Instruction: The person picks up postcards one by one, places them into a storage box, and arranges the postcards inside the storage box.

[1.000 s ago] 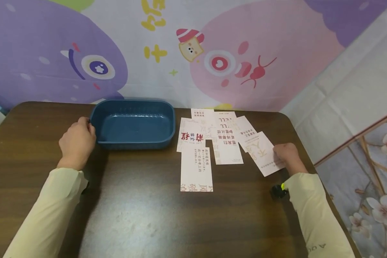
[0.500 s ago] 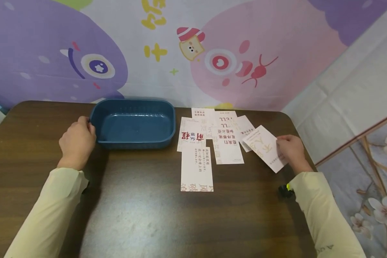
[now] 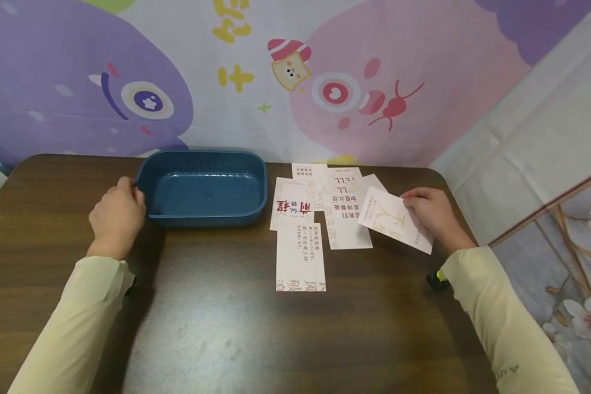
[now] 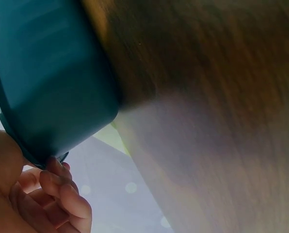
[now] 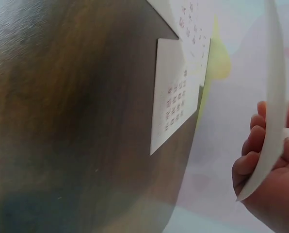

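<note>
My left hand (image 3: 117,214) pinches the left rim of a blue plastic basin (image 3: 204,197), which stands at the back of the table. In the left wrist view, thumb and curled fingers (image 4: 69,199) meet at the basin's edge. My right hand (image 3: 433,214) pinches a white printed card (image 3: 396,220) by its right edge. The right wrist view shows this card (image 5: 275,97) edge-on, slightly bent and raised off the table. Below and left of it lie several overlapping white cards, among them one with large red characters (image 3: 294,205) and a nearer one (image 3: 301,257) that points toward me.
The dark wooden table (image 3: 216,328) has rounded back corners. Behind it hangs a cloth (image 3: 236,120) with cartoon figures. A pale panel (image 3: 537,142) and a flower-printed cloth (image 3: 581,284) border the right side.
My right hand has lifted its card from the table and swung it up and leftward, turning it over the neighbouring cards. The left hand and the basin have stayed put.
</note>
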{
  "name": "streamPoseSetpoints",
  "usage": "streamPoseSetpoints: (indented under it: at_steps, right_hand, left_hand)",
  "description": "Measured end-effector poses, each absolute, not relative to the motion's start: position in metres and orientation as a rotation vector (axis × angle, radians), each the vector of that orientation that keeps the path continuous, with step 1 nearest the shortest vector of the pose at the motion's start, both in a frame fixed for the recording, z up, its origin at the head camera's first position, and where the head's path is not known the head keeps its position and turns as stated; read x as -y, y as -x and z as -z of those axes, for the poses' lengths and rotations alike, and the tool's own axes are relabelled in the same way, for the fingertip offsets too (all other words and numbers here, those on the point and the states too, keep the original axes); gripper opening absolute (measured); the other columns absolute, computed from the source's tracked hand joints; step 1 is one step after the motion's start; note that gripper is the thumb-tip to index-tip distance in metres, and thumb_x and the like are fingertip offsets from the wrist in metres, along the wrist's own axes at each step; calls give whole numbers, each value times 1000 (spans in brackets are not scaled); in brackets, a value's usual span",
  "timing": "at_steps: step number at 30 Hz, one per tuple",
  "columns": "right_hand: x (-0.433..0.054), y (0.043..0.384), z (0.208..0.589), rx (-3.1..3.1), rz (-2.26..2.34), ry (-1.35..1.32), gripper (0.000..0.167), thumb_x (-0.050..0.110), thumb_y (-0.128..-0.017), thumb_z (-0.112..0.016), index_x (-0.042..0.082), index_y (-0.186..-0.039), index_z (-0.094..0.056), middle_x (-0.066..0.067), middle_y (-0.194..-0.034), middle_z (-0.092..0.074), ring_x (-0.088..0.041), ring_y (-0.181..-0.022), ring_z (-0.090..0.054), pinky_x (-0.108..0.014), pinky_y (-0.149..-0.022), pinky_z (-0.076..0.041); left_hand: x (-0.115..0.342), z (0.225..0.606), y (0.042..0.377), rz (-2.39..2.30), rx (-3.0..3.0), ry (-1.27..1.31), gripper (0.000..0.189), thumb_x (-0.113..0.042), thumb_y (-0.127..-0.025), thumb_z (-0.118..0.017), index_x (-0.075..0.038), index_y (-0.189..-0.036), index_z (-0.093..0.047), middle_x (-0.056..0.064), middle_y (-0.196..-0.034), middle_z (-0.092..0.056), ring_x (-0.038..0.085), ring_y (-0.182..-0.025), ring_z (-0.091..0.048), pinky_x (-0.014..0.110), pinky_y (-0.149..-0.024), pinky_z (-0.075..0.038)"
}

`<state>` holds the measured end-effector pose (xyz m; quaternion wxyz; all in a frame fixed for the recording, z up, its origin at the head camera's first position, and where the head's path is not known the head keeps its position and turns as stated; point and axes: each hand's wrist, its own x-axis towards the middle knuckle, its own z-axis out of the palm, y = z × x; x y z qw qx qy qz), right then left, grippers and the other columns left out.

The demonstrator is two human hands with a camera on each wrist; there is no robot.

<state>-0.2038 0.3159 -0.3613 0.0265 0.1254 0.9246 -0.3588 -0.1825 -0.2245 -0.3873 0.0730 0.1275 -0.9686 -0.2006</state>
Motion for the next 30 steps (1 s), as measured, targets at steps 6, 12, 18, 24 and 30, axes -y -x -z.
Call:
streamPoseSetpoints:
  at_steps: [6, 12, 18, 24, 30]
  right_hand:
    - [-301, 210, 356, -2862, 1129, -214, 27, 18, -93, -50, -1, -106, -64, -18, -106, -62, -19, -86, -50, -25, -72, -38]
    - [-286, 216, 349, -2841, 1119, -104, 26, 16, -92, -50, -2, -105, -64, -18, -107, -62, -21, -92, -49, -26, -79, -35]
    - [-273, 221, 344, -2802, 1133, -83, 27, 18, -92, -51, -1, -105, -64, -18, -110, -61, -22, -94, -48, -28, -79, -34]
    - [-260, 225, 342, -2806, 1104, -30, 26, 17, -91, -51, 0, -105, -65, -16, -108, -61, -20, -86, -50, -26, -73, -37]
    - [-250, 229, 339, -2809, 1074, 13, 26, 17, -90, -51, 0, -105, -65, -17, -109, -62, -21, -88, -50, -27, -74, -37]
  left_hand:
    - [224, 387, 181, 607, 2906, -388, 40, -21, -97, -29, 5, -122, -46, 34, -107, -56, 55, -90, -54, 62, -69, -41]
    - [224, 387, 181, 607, 2904, -388, 41, -22, -97, -29, 5, -122, -46, 33, -106, -57, 54, -90, -55, 62, -69, -42]
    - [224, 386, 183, 613, 2926, -394, 41, -23, -98, -28, 5, -123, -45, 33, -107, -56, 53, -91, -55, 61, -70, -42]
    - [224, 386, 183, 620, 2938, -394, 42, -22, -98, -28, 6, -124, -44, 33, -108, -56, 52, -90, -55, 60, -69, -42]
    - [224, 386, 183, 622, 2943, -400, 42, -23, -98, -28, 5, -124, -43, 34, -108, -56, 52, -90, -55, 60, -69, -43]
